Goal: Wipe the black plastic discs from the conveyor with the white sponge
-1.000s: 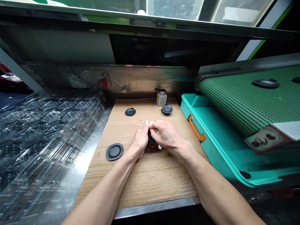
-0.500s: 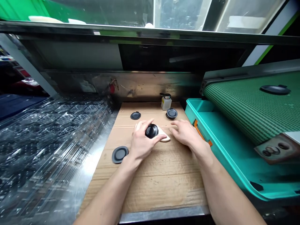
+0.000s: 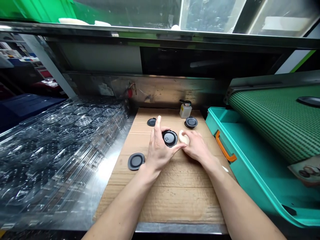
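My left hand grips a glossy black round plastic lid by its rim, thumb on the near side and one finger raised. My right hand pinches a small curved white pad just right of the lid. Both hands are close together over a cardboard sheet. A dark grey round lid lies left of my left wrist. Another round lid is partly hidden behind my left fingers. Beyond my right hand, more round lids sit stacked.
A small bottle with a flipped-up cap stands at the cardboard's far edge. Clear plastic trays fill the left side. A teal bin with an orange handle borders the right, beside a green conveyor belt carrying a black lid.
My right hand has moved left and taken hold of the white pad, which lay beside the lid. The lid in my left hand has turned, and one left finger has lifted. The view has shifted left.
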Demonstrator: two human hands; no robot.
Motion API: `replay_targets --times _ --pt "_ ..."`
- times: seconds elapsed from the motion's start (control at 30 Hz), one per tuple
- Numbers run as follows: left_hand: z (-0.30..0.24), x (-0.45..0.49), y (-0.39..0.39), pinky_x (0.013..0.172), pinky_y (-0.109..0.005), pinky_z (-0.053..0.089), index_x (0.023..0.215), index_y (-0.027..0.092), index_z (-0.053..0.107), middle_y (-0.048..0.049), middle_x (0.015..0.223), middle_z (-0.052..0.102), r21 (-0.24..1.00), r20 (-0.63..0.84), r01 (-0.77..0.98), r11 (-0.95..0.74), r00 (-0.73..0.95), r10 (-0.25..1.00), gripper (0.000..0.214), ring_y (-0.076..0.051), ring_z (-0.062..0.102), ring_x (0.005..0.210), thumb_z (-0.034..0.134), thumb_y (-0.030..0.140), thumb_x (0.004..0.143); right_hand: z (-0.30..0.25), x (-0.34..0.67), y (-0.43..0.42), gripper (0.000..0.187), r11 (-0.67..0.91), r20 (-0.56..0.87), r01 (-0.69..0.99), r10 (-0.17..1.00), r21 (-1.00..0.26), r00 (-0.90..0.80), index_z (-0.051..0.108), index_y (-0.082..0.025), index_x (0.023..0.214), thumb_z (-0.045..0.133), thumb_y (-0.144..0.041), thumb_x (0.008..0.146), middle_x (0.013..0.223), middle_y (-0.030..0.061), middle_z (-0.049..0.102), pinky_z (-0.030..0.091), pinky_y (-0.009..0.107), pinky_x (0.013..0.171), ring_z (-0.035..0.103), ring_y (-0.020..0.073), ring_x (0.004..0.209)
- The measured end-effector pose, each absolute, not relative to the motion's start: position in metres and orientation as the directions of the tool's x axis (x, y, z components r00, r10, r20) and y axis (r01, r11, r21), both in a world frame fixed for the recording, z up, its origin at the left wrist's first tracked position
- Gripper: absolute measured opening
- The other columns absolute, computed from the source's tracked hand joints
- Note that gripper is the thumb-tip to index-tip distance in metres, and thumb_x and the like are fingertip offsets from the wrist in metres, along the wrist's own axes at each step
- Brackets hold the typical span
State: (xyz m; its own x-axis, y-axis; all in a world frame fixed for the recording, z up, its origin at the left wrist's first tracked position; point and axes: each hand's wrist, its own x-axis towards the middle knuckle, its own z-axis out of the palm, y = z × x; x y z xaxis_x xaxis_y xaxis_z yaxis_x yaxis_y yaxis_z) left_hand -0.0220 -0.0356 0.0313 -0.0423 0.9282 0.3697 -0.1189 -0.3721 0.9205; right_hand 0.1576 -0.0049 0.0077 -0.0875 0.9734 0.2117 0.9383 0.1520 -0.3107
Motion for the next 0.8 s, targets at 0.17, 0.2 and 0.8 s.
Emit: replay_targets --times 0.17,0.2,0.8 --pt "0.025 -0.018 -0.033 0.102 -0.037 0.042 0.139 0.024 0.037 -0.0089 0.115 0.063 0.829 0.535 0.242 -0.504 -0.079 0.841 0.095 -0.024 0.059 0.11 0.085 0.046 0.061 0.005 0.152 -0.007 0.041 0.146 0.146 0.942 0.984 -0.302 -0.106 0.057 -0.025 0.121 0.06 -0.039 0.082 0.11 0.0098 0.057 0.039 0.033 0.081 0.05 0.029 0.106" --pt "0.024 -0.018 -0.033 0.101 -0.038 0.043 0.14 0.024 0.034 -0.0091 0.116 0.063 0.79 0.571 0.312 -0.528 -0.061 0.819 0.099 -0.024 0.06 0.109 0.086 0.047 0.059 0.005 0.152 -0.007 0.04 0.145 0.147 0.942 0.984 -0.303 -0.104 0.057 -0.025 0.12 0.059 -0.039 0.082 0.11 0.0094 0.057 0.039 0.033 0.08 0.05 0.029 0.106" --pt "0.035 -0.1 0.139 0.076 -0.03 0.043 0.086 0.021 0.062 -0.0088 0.091 0.07 0.351 0.265 0.929 -0.114 0.018 0.964 0.041 -0.023 0.064 0.087 0.04 0.055 0.092 0.001 0.149 -0.006 0.03 0.155 0.242 0.932 0.967 -0.326 -0.076 0.058 -0.024 0.108 0.052 -0.03 0.079 0.101 0.0094 0.056 0.039 0.036 0.082 0.049 0.0267 0.099"
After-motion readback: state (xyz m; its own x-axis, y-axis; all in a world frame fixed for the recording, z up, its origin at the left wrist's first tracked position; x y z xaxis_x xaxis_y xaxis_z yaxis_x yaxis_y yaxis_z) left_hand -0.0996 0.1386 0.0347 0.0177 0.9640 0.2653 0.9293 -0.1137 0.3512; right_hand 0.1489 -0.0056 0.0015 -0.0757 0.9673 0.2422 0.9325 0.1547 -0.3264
